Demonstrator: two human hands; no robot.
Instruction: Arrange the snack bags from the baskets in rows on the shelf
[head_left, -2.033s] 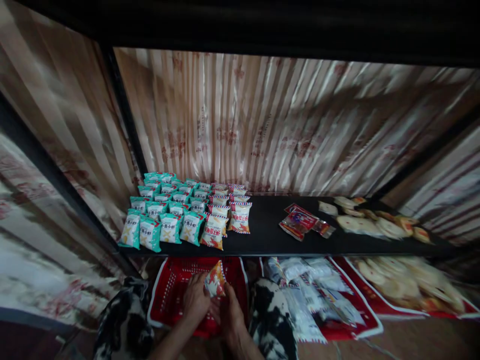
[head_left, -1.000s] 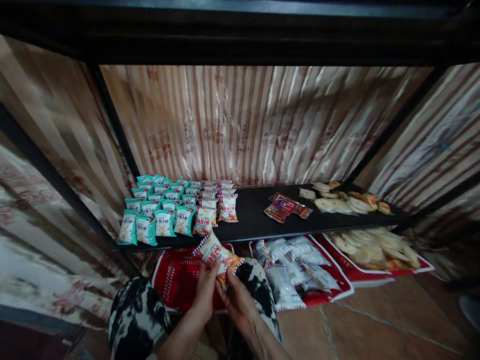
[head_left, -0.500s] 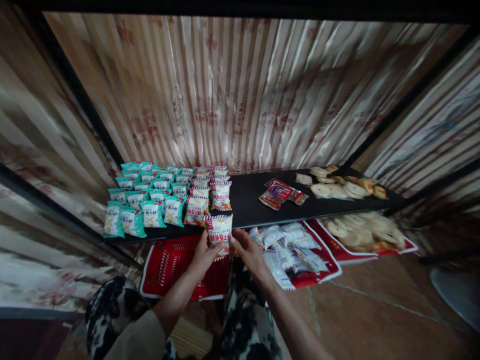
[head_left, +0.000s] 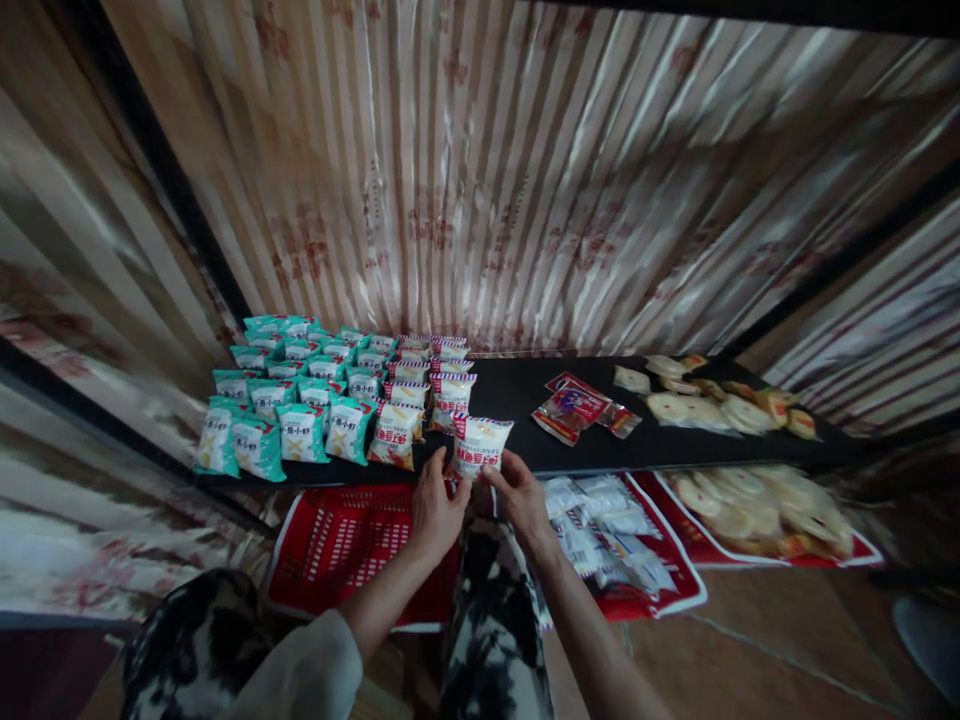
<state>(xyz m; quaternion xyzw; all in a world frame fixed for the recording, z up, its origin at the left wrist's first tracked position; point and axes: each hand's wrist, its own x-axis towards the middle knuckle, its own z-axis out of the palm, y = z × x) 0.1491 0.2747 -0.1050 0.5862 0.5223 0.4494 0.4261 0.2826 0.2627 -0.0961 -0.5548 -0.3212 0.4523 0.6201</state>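
White, red-lettered plastic pillow packet (head_left: 482,445) is pinched between left hand (head_left: 436,510) and right hand (head_left: 526,505), likely to steady it upright; matching packet (head_left: 451,398) stands at eleven o'clock.

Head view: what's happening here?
A person's left hand and right hand hold a white snack bag between them at the front edge of a black shelf. Whether it touches the shelf can't be told. Matching bags stand in two columns behind and to its left, with rows of teal bags farther left. Red packets lie flat to the right. Red baskets sit below.
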